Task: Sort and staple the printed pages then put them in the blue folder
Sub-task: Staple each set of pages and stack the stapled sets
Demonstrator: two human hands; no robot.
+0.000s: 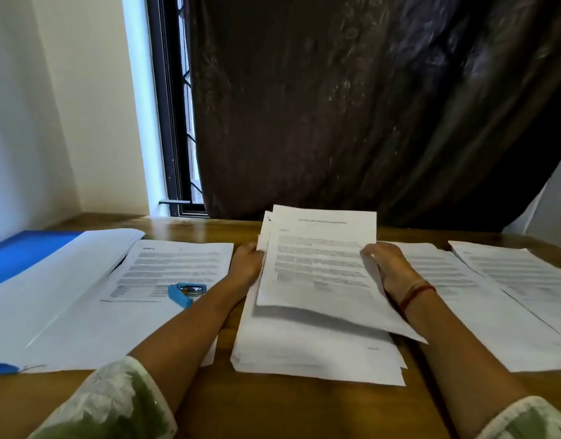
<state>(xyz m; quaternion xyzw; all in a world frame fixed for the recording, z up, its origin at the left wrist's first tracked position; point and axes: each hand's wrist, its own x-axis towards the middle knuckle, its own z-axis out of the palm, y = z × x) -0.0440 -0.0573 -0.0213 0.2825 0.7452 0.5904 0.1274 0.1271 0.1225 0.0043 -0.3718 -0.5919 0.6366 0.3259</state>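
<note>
Left hand (pixel 245 264) and right hand (pixel 388 264) each grasp a side of raised printed pages (pixel 317 261) above centre stack (pixel 317 353); stapler (pixel 186 292) left.

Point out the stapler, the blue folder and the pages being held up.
stapler (pixel 179 296): head view, middle of its blue body.
blue folder (pixel 22 256): head view, bare cover at far left.
held pages (pixel 317 267): head view, centre of the top sheet.

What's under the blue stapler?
The blue stapler lies on a printed page with text and a table, which rests on larger white sheets. Anything beneath those, and the print under the stapler, is covered. Left hand and right hand hold the lifted pages elsewhere.
</note>
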